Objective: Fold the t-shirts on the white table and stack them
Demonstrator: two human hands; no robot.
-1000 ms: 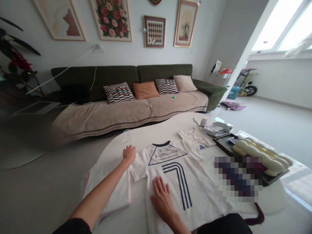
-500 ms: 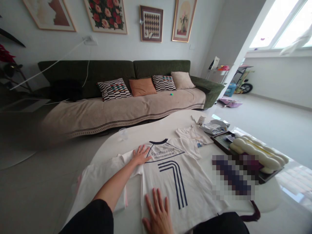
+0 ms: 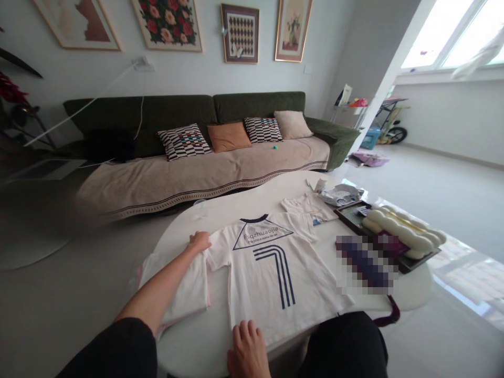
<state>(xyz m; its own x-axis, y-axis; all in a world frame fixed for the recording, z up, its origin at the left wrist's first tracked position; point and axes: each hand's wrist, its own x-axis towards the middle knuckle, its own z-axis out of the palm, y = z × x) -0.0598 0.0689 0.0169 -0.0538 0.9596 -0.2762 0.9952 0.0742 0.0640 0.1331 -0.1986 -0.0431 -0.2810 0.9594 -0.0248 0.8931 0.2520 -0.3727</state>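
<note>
A white T-shirt [image 3: 258,283] with dark lettering and a large striped 7 lies spread flat, its dark collar pointing away from me. My left hand [image 3: 200,240] is at the outer edge of its left sleeve, fingers closed on the cloth there. At the lower left corner of the hem, my right hand [image 3: 249,347] has its fingers curled over the fabric; the thumb's grip is partly hidden. Another white garment with pink edging [image 3: 177,294] lies folded under my left forearm.
The white table [image 3: 268,191] also carries a light folded garment [image 3: 305,206], a silvery plastic bag [image 3: 342,193] and a dark tray [image 3: 423,261] with a puffy cream item [image 3: 405,228]. A blurred-out dark object lies beside it. Behind stands a green sofa [image 3: 181,113] with cushions.
My left hand has moved off the shirt's shoulder area outward to the sleeve edge. My right hand slid down to the hem, and its spread fingers curled in.
</note>
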